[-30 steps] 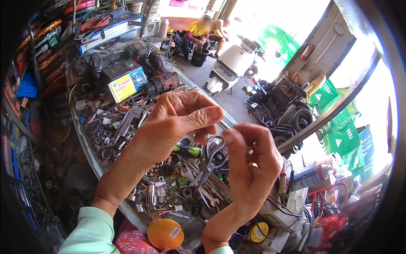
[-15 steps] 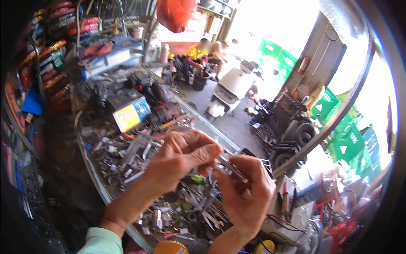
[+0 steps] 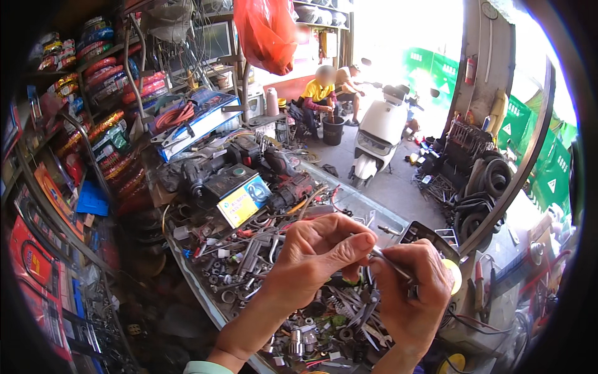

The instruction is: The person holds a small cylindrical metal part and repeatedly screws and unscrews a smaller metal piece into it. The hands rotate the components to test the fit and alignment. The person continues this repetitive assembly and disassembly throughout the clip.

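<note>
Two bare hands at work above a cluttered bench (image 3: 355, 198). The left hand (image 3: 327, 252) has thumb and forefinger pressed together at the upper end of a thin metal rod (image 3: 392, 264); the thumb partly hides that contact. The right hand (image 3: 414, 283) is closed, its fingers curled about the rod and its thumb lying along the near side. The rod slants down to the right, between the hands and clear of the bench top.

Below: loose metal parts (image 3: 252, 254) and tools cover the bench. Beyond the left hand stand a yellow-and-blue box (image 3: 242, 202) and, to its left, a dark drill (image 3: 196, 174). A red bag (image 3: 268, 34) hangs above.

Background: a person in a yellow shirt (image 3: 317, 92) sits by a black bucket (image 3: 333, 132), with a second person (image 3: 347, 81) just beside. A white scooter (image 3: 381, 121) stands to their right. Farther right are black tyres (image 3: 496, 179), a fire extinguisher (image 3: 470, 70) on a pillar, and green barriers (image 3: 551, 168).
</note>
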`<act>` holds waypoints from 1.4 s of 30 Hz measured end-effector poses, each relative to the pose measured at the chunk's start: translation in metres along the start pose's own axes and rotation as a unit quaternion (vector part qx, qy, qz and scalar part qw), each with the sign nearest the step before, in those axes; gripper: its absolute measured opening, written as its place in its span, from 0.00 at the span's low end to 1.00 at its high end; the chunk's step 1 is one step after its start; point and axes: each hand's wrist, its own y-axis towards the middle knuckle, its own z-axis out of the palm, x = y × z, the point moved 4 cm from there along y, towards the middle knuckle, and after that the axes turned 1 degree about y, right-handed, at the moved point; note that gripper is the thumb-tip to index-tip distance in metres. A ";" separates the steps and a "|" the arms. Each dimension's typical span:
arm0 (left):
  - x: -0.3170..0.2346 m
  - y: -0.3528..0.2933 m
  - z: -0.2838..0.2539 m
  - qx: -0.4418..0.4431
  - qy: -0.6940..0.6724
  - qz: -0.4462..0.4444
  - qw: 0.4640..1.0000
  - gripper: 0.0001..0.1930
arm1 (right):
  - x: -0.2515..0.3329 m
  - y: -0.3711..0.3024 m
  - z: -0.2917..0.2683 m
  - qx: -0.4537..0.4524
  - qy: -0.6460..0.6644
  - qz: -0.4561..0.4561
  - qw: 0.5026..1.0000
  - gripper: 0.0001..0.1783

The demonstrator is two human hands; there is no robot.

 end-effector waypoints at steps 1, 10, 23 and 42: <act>-0.001 -0.001 0.000 0.005 -0.002 0.001 1.000 0.11 | 0.000 -0.003 0.003 -0.021 -0.011 -0.031 0.999 0.08; -0.003 0.000 -0.003 -0.013 0.005 0.015 1.000 0.11 | 0.000 -0.002 0.006 0.039 -0.020 -0.021 0.999 0.07; -0.001 0.001 -0.002 -0.009 -0.005 0.036 0.999 0.12 | -0.007 -0.001 0.003 0.061 0.045 0.029 0.997 0.10; -0.003 0.000 -0.004 0.004 0.003 0.029 1.000 0.13 | -0.003 -0.001 0.005 -0.022 0.134 0.067 0.988 0.11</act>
